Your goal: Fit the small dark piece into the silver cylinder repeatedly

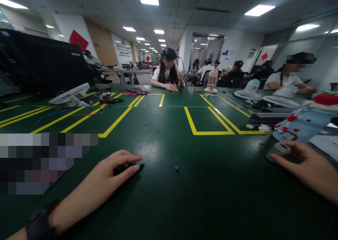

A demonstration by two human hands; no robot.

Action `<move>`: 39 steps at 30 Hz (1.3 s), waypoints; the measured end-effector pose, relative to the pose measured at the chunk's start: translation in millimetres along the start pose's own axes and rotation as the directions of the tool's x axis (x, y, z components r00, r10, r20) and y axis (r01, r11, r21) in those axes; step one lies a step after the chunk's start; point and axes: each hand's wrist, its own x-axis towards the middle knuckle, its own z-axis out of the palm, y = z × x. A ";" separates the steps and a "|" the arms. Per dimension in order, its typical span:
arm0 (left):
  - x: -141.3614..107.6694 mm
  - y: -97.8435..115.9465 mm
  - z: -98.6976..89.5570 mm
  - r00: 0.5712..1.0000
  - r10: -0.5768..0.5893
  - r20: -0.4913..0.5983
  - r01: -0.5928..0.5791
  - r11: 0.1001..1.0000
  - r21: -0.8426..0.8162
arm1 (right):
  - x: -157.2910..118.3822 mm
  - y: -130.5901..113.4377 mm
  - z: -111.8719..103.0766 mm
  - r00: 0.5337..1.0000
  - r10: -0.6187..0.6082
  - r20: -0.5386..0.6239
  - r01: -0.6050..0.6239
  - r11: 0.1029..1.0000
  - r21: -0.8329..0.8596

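My left hand (114, 169) rests on the green table (158, 204) with its thumb and index finger apart and nothing between them. A dark band is round that wrist. At the right, my right hand (301, 159) has thumb and fingers round a small grey can-like object (280, 151) with a light rim, which stands on the table. Between my hands lies a tiny metal ring-shaped part (176, 168), touched by neither.
A light blue bag with red spots (303, 122) is just behind my right hand. White fans (248, 90) and a pink bottle (212, 80) stand farther back. Wires (136, 91) lie back left. A person (169, 72) sits opposite; a blurred-out patch covers the left.
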 end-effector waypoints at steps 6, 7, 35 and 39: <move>2.4 9.0 5.2 1.000 0.024 -0.001 -0.024 1.000 -0.005 | -14.8 -39.6 -1.6 0.922 -0.316 -0.225 0.257 0.931 -0.259; 2.6 10.1 5.5 1.000 0.025 -0.007 -0.025 1.000 -0.003 | -21.0 -63.2 1.9 0.880 -0.417 -0.226 0.360 0.898 -0.254; 0.3 9.5 3.4 0.999 0.040 -0.036 -0.041 0.999 -0.014 | 25.1 -31.6 -56.4 0.991 -0.040 0.124 0.076 0.950 -0.303; 0.5 8.3 2.6 0.998 0.046 -0.037 -0.047 0.999 -0.020 | 25.7 -40.2 -54.2 0.993 -0.030 0.115 0.066 0.943 -0.325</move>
